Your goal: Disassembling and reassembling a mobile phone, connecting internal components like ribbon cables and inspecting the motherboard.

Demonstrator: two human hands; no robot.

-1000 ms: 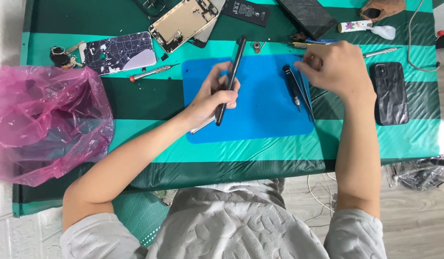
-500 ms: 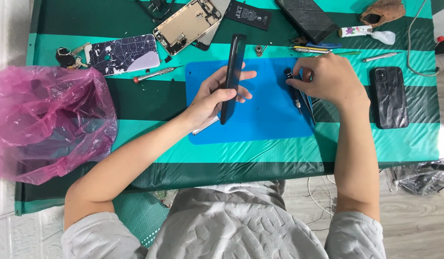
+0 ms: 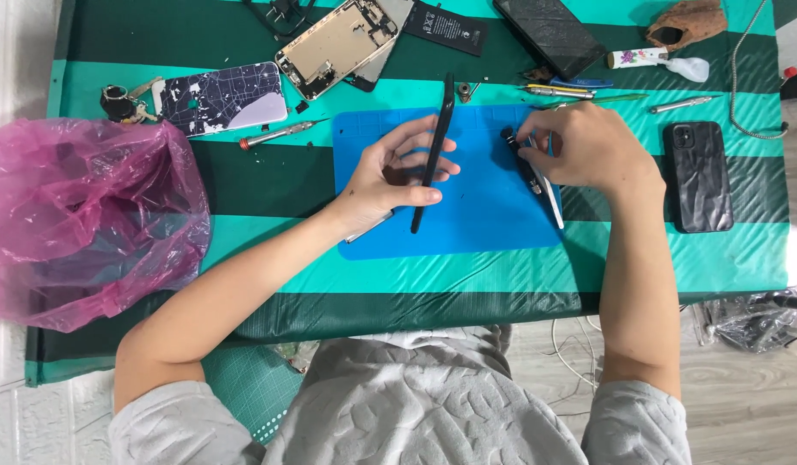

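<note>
1. The left hand gripped a black phone on edge over the blue mat, long axis running away from the person.
2. Just right, the right hand pinched a dark screwdriver and tweezers.

A flat black battery with a pale printed label lies at the top edge; right of it, a dark cracked phone screen, and a small white floral-labelled tube
</note>
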